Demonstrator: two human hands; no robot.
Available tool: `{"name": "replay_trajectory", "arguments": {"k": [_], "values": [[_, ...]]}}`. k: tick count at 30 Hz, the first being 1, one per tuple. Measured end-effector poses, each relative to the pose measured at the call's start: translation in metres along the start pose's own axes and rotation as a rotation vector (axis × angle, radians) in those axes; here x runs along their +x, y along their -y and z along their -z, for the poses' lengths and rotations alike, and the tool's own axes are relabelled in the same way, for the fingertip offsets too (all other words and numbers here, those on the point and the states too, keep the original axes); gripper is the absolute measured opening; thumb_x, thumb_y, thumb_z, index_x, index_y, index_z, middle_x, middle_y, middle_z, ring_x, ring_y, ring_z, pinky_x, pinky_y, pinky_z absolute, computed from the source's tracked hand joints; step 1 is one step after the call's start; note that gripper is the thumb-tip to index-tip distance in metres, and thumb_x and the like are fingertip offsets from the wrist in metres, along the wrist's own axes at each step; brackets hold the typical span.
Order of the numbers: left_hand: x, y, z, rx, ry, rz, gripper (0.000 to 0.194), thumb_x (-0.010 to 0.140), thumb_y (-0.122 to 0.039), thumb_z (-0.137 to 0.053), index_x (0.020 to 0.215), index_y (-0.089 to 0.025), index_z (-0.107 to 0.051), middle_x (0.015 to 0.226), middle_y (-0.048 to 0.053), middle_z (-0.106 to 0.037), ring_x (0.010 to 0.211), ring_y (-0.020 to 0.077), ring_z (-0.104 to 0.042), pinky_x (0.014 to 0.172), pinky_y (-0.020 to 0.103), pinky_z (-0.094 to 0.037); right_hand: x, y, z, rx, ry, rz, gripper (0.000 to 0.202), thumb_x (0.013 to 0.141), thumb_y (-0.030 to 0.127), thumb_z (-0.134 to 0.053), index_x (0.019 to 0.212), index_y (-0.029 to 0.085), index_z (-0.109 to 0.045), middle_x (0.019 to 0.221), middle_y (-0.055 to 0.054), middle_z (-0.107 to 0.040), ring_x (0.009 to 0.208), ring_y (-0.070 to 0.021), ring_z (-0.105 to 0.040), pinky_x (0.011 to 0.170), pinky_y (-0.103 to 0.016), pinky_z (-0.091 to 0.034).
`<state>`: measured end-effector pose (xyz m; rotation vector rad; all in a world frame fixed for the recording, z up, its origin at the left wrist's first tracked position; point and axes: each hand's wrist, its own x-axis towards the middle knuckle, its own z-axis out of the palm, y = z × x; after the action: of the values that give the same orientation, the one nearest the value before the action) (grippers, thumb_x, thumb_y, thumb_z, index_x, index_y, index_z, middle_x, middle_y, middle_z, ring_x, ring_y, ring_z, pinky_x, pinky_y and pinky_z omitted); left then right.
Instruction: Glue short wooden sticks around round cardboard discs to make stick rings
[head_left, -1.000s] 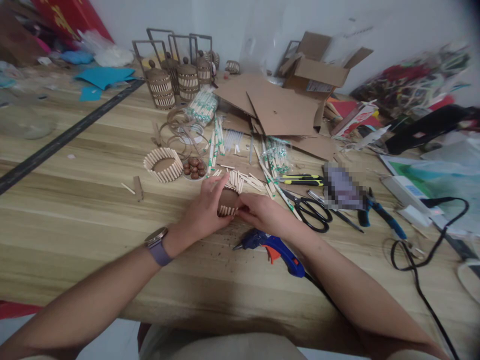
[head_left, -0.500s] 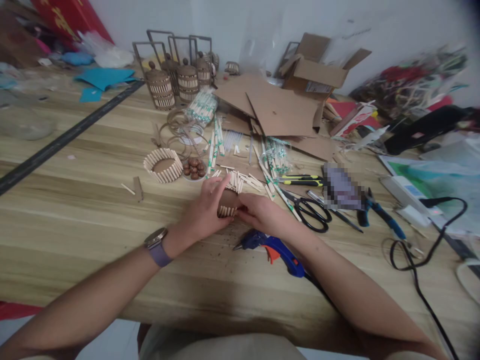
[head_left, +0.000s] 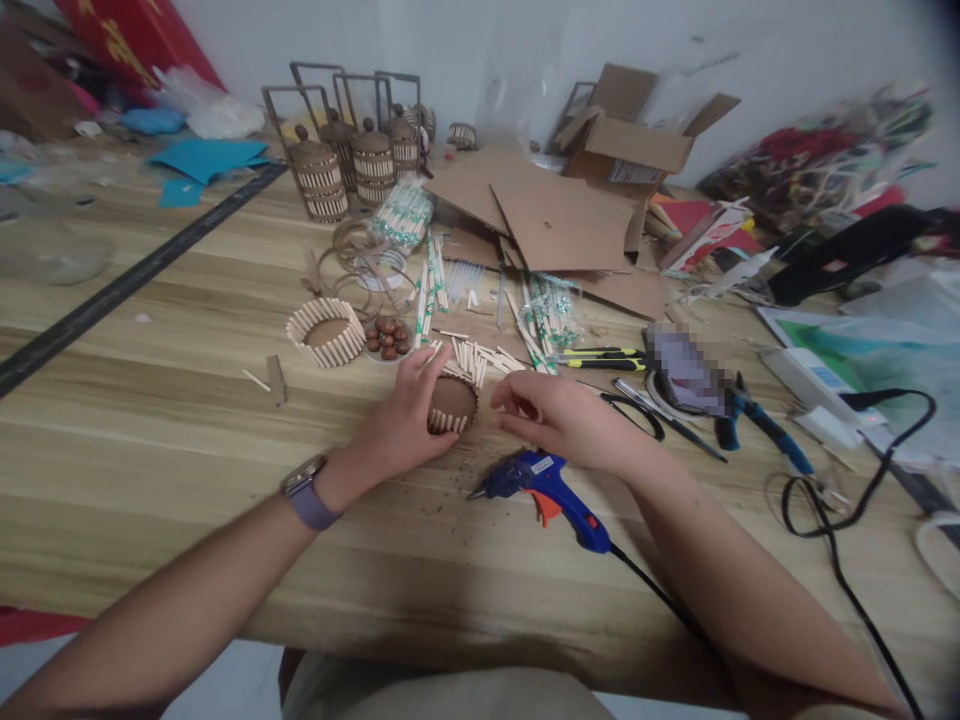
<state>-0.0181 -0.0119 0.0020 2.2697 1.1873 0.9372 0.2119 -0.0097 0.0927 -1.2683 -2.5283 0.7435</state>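
My left hand (head_left: 416, 410) curves around the left side of a small round cardboard tray (head_left: 454, 397) lined with short wooden sticks, thumb at its near rim. To the right, my right hand (head_left: 551, 415) hovers apart from the tray, fingers curled and thumb near the fingertips; whether anything tiny is between them I cannot make out. Loose cut sticks (head_left: 491, 358) lie just behind the tray. Below my right hand rests a blue glue gun (head_left: 551, 490) with an orange trigger. A finished stick-walled ring (head_left: 326, 332) and a dish of brown beads (head_left: 388, 338) sit to the left.
Scissors (head_left: 637, 415), a yellow-black cutter (head_left: 604, 358) and pliers (head_left: 772, 430) lie at right. Cardboard sheets (head_left: 562, 215) and an open box (head_left: 630, 140) stand behind. Several handled stick baskets (head_left: 319, 180) are at the back left. The glue gun's cord (head_left: 652, 585) runs toward the front right.
My right hand has moved off the tray's right rim, up and to the right, uncovering more of the tray and glue gun. My left hand stays at the tray, shifted slightly left.
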Motion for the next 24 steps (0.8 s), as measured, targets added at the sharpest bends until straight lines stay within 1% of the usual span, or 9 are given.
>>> {"name": "replay_trajectory", "arguments": {"k": [1,3,7,9,12,15,18,21,24], "values": [[0.0,0.0,0.0,-0.005,-0.003,0.002,0.113,0.071,-0.018,-0.08,0.158,-0.033,-0.011,0.154,0.016,-0.027,0.148,0.0382,-0.029,0.12,0.062,-0.033,-0.004,0.001,0.004,-0.025,0.023,-0.011,0.006,0.092,0.023,-0.06,0.087,0.019,-0.062,0.072,0.001,-0.06,0.061,-0.0131,-0.05,0.061,-0.024,-0.034],[-0.001,0.0,-0.002,-0.019,-0.018,0.009,0.119,0.068,-0.019,-0.085,0.159,-0.034,-0.008,0.155,0.016,-0.024,0.147,0.0389,-0.03,0.119,0.062,-0.034,-0.013,0.003,0.01,-0.072,0.083,-0.034,0.016,0.091,0.023,-0.061,0.076,0.02,-0.058,0.067,0.002,-0.058,0.058,-0.013,-0.049,0.059,-0.025,-0.032],[-0.003,-0.001,-0.005,-0.031,-0.06,0.014,0.127,0.065,-0.02,-0.09,0.159,-0.035,-0.006,0.155,0.018,-0.022,0.146,0.0411,-0.032,0.115,0.06,-0.041,-0.036,0.002,0.017,-0.125,0.233,-0.077,0.03,0.096,0.033,-0.057,0.069,0.021,-0.055,0.064,0.0,-0.058,0.056,-0.0143,-0.049,0.057,-0.027,-0.029],[-0.003,-0.002,-0.006,-0.026,-0.081,0.024,0.128,0.065,-0.02,-0.091,0.159,-0.036,-0.006,0.154,0.018,-0.022,0.145,0.042,-0.033,0.113,0.06,-0.042,-0.048,0.0,0.018,-0.154,0.308,-0.154,0.032,0.097,0.037,-0.056,0.07,0.021,-0.057,0.064,-0.001,-0.06,0.056,-0.0155,-0.051,0.056,-0.028,-0.029],[-0.003,-0.004,-0.006,-0.019,-0.103,0.038,0.129,0.064,-0.02,-0.092,0.159,-0.036,-0.006,0.155,0.017,-0.022,0.145,0.0425,-0.033,0.112,0.061,-0.044,-0.065,-0.003,0.013,-0.188,0.364,-0.328,0.025,0.092,0.037,-0.063,0.073,0.022,-0.057,0.065,-0.002,-0.062,0.056,-0.017,-0.053,0.054,-0.028,-0.028],[-0.004,-0.005,-0.007,-0.004,-0.098,0.057,0.133,0.061,-0.022,-0.094,0.159,-0.038,-0.006,0.156,0.017,-0.022,0.144,0.0433,-0.036,0.109,0.062,-0.047,-0.075,-0.004,0.0,-0.161,0.349,-0.427,0.019,0.083,0.033,-0.073,0.081,0.022,-0.057,0.074,-0.003,-0.067,0.061,-0.019,-0.057,0.055,-0.028,-0.031],[-0.004,-0.006,-0.01,0.016,-0.086,0.085,0.134,0.059,-0.025,-0.096,0.158,-0.039,-0.006,0.157,0.018,-0.021,0.142,0.0439,-0.04,0.105,0.061,-0.051,-0.079,-0.005,-0.014,-0.102,0.303,-0.45,0.015,0.079,0.025,-0.07,0.085,0.021,-0.057,0.077,-0.004,-0.068,0.064,-0.0185,-0.058,0.056,-0.027,-0.034],[-0.003,-0.007,-0.013,0.04,-0.094,0.086,0.132,0.06,-0.024,-0.096,0.158,-0.038,-0.008,0.158,0.018,-0.022,0.143,0.0442,-0.038,0.105,0.061,-0.051,-0.081,-0.01,-0.02,0.022,0.27,-0.464,0.013,0.074,0.019,-0.062,0.081,0.022,-0.051,0.069,0.001,-0.06,0.059,-0.0151,-0.051,0.054,-0.026,-0.033],[-0.002,-0.007,-0.013,0.049,-0.096,0.071,0.128,0.063,-0.02,-0.093,0.158,-0.036,-0.009,0.157,0.018,-0.022,0.146,0.0441,-0.033,0.106,0.061,-0.05,-0.083,-0.017,-0.017,0.221,0.174,-0.439,0.018,0.069,0.024,-0.059,0.075,0.024,-0.042,0.066,0.004,-0.047,0.058,-0.0133,-0.042,0.053,-0.025,-0.034]]}}
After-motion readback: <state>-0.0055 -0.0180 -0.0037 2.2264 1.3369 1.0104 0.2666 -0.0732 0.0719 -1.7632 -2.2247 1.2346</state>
